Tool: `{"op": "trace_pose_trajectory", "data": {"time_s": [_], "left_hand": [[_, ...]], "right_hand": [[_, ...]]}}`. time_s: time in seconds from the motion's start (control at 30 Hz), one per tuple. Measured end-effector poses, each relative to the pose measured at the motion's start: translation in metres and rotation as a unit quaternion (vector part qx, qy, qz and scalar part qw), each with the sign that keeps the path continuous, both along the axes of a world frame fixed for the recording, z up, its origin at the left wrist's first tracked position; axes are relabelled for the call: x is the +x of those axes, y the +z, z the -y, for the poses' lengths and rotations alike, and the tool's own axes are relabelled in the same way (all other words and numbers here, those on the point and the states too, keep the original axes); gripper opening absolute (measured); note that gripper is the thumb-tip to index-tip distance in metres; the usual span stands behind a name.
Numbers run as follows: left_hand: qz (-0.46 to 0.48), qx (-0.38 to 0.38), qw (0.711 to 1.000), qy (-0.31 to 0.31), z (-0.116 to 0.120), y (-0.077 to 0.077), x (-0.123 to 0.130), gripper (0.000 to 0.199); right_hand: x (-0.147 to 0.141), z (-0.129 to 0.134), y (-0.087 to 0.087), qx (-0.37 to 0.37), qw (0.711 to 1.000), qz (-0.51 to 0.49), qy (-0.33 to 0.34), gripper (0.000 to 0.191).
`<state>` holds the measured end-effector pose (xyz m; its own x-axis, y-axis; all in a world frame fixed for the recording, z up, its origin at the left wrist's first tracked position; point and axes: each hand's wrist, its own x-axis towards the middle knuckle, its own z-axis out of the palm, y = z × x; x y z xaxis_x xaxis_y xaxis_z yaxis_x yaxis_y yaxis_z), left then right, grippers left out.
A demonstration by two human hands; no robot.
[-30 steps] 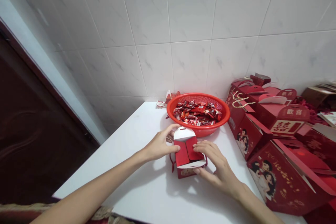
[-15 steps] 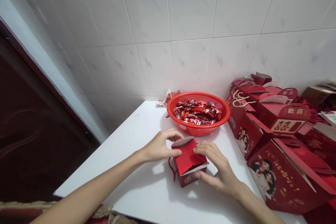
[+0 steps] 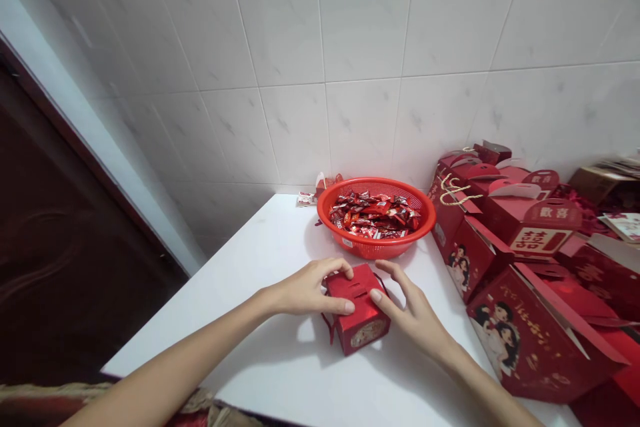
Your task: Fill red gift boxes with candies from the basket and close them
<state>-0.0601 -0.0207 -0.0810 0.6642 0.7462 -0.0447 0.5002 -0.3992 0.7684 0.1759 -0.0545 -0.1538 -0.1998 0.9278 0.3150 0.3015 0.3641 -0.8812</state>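
A small red gift box [image 3: 364, 317] stands on the white tabletop, its top flaps folded down flat and a slot showing in the lid. My left hand [image 3: 313, 287] grips the box from the left, thumb and fingertips pressing on the lid. From the right, my right hand [image 3: 410, 307] touches the lid's edge with its thumb. Its forefinger stretches out past the box's far corner, and its other fingers are mostly hidden. A dark red cord [image 3: 330, 328] hangs at the box's left side. Just behind the box sits a red plastic basket [image 3: 375, 250] filled with wrapped sweets [image 3: 373, 215].
Larger red gift boxes [image 3: 545, 340] crowd the right side of the white table [image 3: 260, 260]. Small white packets [image 3: 305, 199] lie behind the basket by the tiled wall [image 3: 295, 127]. A dark door [image 3: 70, 227] is at the left.
The raised flaps of the small box have come down, and its top is now flat. My left hand has moved over the lid; my right thumb has shifted from the front onto the top.
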Motion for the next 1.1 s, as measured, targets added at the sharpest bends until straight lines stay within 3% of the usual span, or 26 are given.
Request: {"op": "trace_pose_trajectory", "data": {"time_s": [0.13,0.3,0.53,0.7,0.83,1.0,1.1], "left_hand": [[0.003,0.019,1.000,-0.006,-0.003,-0.002,-0.002,0.040],[-0.005,0.083,0.997,0.001,-0.007,-0.003,-0.004,0.041],[-0.075,0.136,0.987,0.051,-0.008,-0.005,-0.006,0.050],[-0.019,0.101,0.992,0.074,-0.008,-0.009,-0.004,0.049],[0.025,0.125,0.988,0.092,-0.006,-0.006,0.000,0.034],[0.181,0.144,0.972,0.031,0.002,0.008,0.007,0.016],[0.231,0.153,0.961,-0.003,0.008,0.015,0.010,0.018]], "right_hand": [[0.001,-0.001,0.002,-0.023,0.999,-0.034,0.008,0.048],[0.005,-0.004,0.007,-0.016,0.997,-0.060,-0.041,0.041],[0.020,-0.012,0.022,-0.005,0.984,-0.166,-0.068,0.037],[0.023,-0.009,0.033,0.003,0.968,-0.240,-0.069,0.036],[0.015,0.003,0.039,0.010,0.962,-0.267,-0.056,0.037],[0.003,0.015,0.053,0.030,0.968,-0.248,-0.040,0.032],[-0.005,0.016,0.062,0.056,0.979,-0.195,-0.032,0.032]]}}
